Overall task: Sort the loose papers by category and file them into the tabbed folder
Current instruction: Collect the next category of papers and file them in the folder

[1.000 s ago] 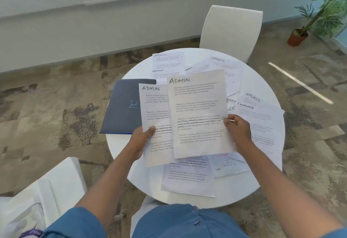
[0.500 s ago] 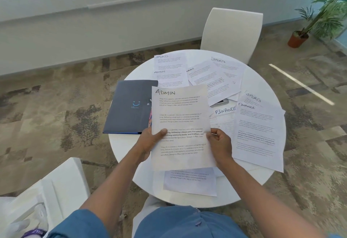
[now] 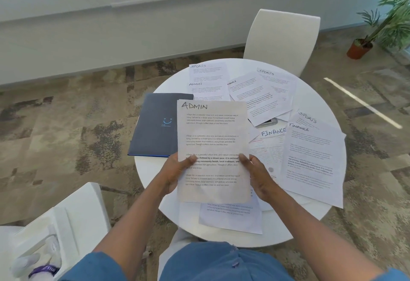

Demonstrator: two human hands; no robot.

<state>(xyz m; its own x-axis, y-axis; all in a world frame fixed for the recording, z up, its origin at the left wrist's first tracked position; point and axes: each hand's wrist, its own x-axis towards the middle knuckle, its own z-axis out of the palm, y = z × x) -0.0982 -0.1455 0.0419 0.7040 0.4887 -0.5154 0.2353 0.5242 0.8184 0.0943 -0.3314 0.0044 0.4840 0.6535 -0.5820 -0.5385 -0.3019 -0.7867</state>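
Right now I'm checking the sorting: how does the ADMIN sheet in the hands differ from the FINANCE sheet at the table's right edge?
The ADMIN sheet is held up off the table by the left hand and right hand; the FINANCE sheet lies flat on the round table. The ADMIN sheet stands square to the camera; the FINANCE sheet is skewed and overhangs the table's edge. Both are white sheets with a handwritten heading over printed paragraphs.

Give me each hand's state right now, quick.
Left hand: grips the left edge of the ADMIN papers, thumb on top.
Right hand: grips the right edge of the same papers, thumb on top.
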